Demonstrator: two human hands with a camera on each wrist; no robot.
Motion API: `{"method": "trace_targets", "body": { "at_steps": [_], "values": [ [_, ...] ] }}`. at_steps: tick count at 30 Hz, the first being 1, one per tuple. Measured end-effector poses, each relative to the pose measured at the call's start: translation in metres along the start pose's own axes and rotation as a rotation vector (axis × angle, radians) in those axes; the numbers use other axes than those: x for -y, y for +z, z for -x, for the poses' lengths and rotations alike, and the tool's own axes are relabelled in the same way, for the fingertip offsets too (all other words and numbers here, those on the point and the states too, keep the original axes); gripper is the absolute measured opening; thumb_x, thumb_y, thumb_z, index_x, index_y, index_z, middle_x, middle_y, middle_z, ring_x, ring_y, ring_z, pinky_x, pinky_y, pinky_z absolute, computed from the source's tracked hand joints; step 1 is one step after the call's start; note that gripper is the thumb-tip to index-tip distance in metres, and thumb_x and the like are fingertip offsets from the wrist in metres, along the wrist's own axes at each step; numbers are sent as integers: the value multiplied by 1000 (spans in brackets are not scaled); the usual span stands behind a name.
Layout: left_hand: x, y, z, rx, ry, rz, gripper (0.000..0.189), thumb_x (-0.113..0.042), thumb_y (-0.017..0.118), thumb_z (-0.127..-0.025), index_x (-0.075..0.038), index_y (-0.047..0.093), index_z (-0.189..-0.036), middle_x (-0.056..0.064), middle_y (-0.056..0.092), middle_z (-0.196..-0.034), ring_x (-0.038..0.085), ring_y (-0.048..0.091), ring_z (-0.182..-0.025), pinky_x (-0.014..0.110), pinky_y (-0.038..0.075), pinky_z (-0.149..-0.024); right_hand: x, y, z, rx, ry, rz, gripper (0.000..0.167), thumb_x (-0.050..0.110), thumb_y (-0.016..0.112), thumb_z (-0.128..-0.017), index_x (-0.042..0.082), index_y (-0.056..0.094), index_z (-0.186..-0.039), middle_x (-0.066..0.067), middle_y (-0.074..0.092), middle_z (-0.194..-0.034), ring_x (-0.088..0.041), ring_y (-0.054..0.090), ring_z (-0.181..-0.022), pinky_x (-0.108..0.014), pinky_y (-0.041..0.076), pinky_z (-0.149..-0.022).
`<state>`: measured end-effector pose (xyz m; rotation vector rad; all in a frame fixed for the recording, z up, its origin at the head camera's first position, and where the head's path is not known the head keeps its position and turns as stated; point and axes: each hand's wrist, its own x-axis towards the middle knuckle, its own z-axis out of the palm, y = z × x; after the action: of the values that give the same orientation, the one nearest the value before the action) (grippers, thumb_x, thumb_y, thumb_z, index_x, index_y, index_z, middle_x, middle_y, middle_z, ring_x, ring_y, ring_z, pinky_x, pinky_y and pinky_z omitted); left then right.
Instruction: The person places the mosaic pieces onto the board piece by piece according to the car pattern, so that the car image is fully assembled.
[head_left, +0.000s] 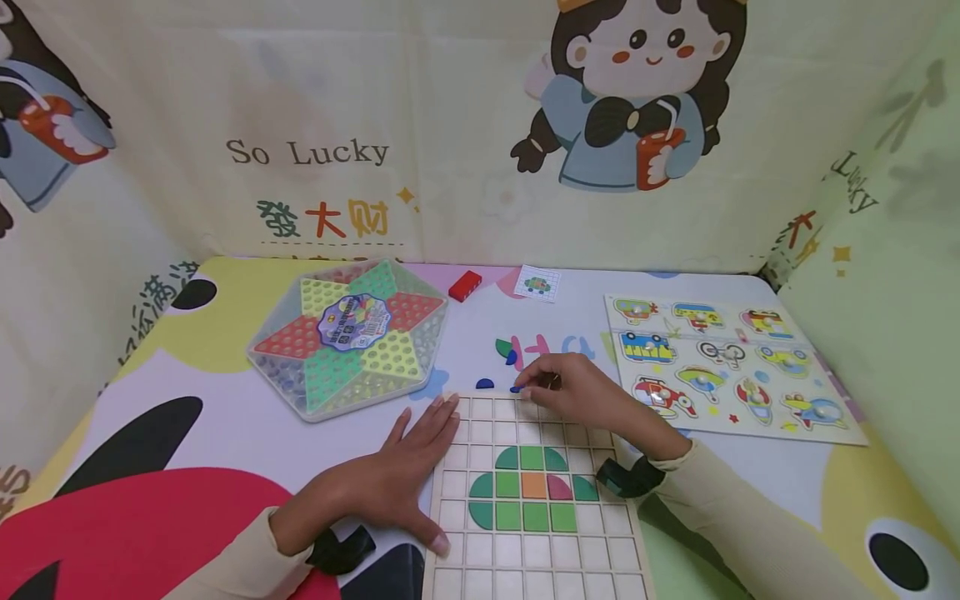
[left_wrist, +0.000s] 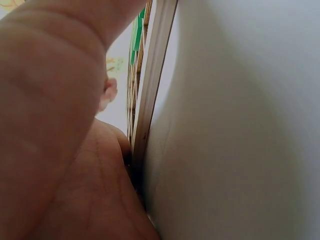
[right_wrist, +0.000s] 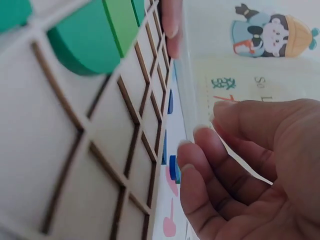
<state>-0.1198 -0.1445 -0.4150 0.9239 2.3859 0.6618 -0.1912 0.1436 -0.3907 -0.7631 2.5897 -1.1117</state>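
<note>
A wooden grid board point(head_left: 517, 548) lies before me, with dark green rounded tiles point(head_left: 483, 515), light green square tiles point(head_left: 536, 516), an orange square tile point(head_left: 533, 485) and a dark pink rounded tile point(head_left: 558, 487) in its cells. My left hand point(head_left: 393, 483) rests with spread fingers along the board's left edge. Over the far edge, my right hand point(head_left: 581, 392) bends its fingers with the fingertips right at a small blue piece point(head_left: 515, 389). In the right wrist view, nothing shows between the thumb and fingers. Another blue half-round piece point(head_left: 484, 383) lies to the left.
Beyond the right hand lie a green piece point(head_left: 503, 347) and a blue piece point(head_left: 512, 357). A hexagonal Chinese checkers box point(head_left: 281, 379) stands left, a vehicle puzzle board point(head_left: 720, 400) right. Farther back are a red block point(head_left: 465, 286) and a pattern card point(head_left: 537, 284).
</note>
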Motion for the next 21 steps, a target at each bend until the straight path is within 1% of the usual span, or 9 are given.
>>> {"method": "trace_targets", "body": {
  "at_steps": [4,8,12,14,18,21],
  "values": [
    [0,0,1,-3,3,4,133,-71,75,-66,-7,1,-156,2,-16,-161,21,-18,-145,56,-13,-109,-2,-1,-12,-61,6,13,13,8,70,-90,5,73,-102,3,66,-86,-16,57,-79,-28,51,-72],
    [0,0,0,-7,5,1,133,-71,75,-66,-7,2,-156,2,-16,-161,21,-18,-145,56,-13,-109,-5,-1,-22,-112,27,15,15,9,71,-90,3,73,-103,1,66,-89,-17,58,-80,-31,52,-74],
    [1,0,0,-7,0,-1,133,-71,75,-66,-7,2,-157,1,-16,-161,20,-18,-145,55,-14,-109,-7,0,-32,-136,50,4,17,9,72,-89,3,73,-105,-2,68,-97,-18,59,-84,-32,51,-77],
    [1,0,0,-6,-2,-3,133,-70,76,-65,-7,2,-157,1,-16,-161,20,-18,-145,55,-14,-109,-7,1,-37,-141,65,-5,16,9,72,-89,4,73,-105,-3,69,-98,-19,59,-85,-31,52,-77],
    [1,0,0,-5,-4,3,133,-70,76,-66,-7,2,-157,1,-16,-162,20,-18,-145,55,-14,-109,-9,2,-46,-154,107,-25,16,9,71,-89,5,73,-105,-2,68,-96,-19,59,-85,-30,52,-76],
    [1,0,0,-2,-7,8,133,-69,77,-66,-8,2,-157,0,-16,-161,19,-19,-145,54,-14,-110,-10,2,-51,-168,125,-28,17,9,71,-90,5,73,-106,-3,68,-94,-20,59,-86,-31,51,-78]
  ]
}}
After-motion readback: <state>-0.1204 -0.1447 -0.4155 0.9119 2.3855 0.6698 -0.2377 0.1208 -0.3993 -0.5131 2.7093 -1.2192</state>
